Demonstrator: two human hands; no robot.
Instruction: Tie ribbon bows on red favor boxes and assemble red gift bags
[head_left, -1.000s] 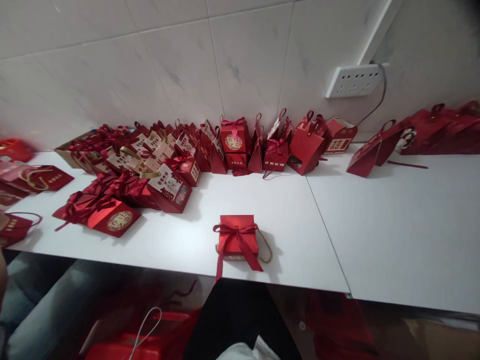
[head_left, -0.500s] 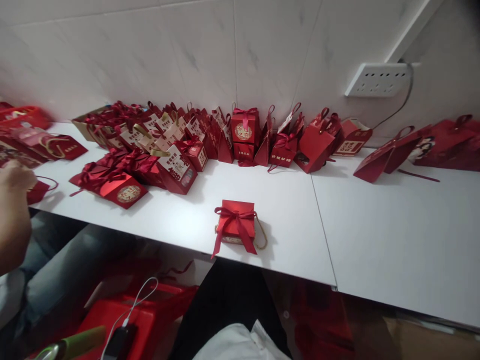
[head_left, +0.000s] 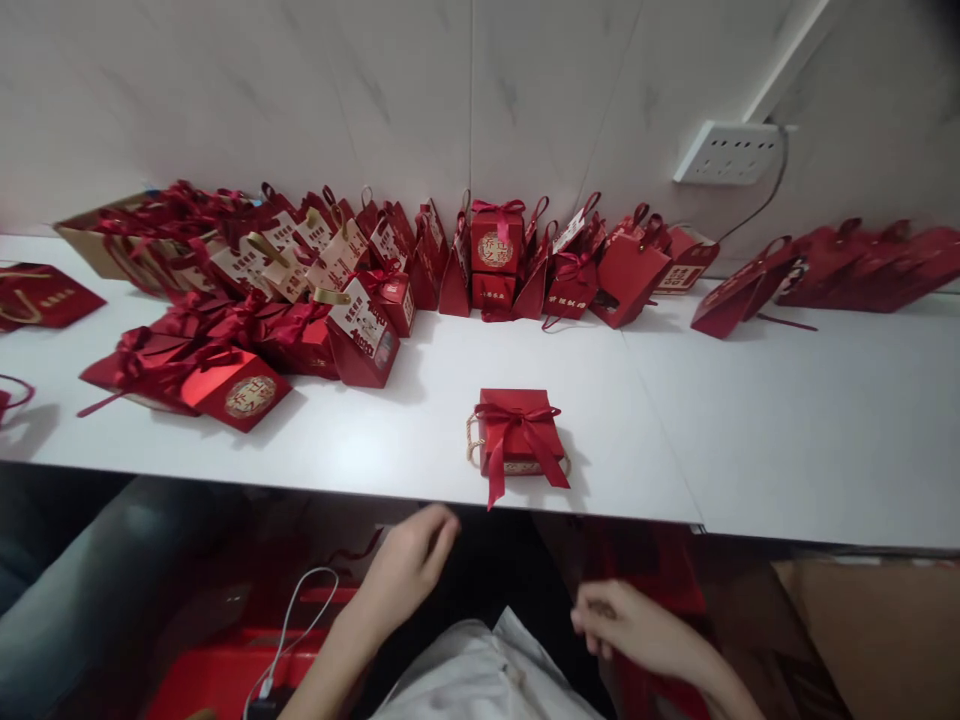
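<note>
A small red box (head_left: 523,435) with a dark red ribbon bow and gold cord handles sits near the table's front edge. Below that edge, over the lap, is my left hand (head_left: 411,560), its fingers curled and what they hold, if anything, hidden. My right hand (head_left: 619,622) is lower and to the right, also with curled fingers; its grip is too small and blurred to make out. Neither hand touches the box. Several ribboned red boxes lie in a cluster at the left, one showing a round gold emblem (head_left: 250,396).
Many red gift boxes (head_left: 497,240) stand along the wall. A cardboard box (head_left: 97,235) full of red items is at the back left. A white power strip (head_left: 727,153) is on the wall. Below are a red stool (head_left: 195,680), a white cable and a carton (head_left: 877,620).
Both of my hands have come into view below the table edge. The view has shifted, and the other person's hand at the left is out of sight. The ribboned box sits turned slightly differently.
</note>
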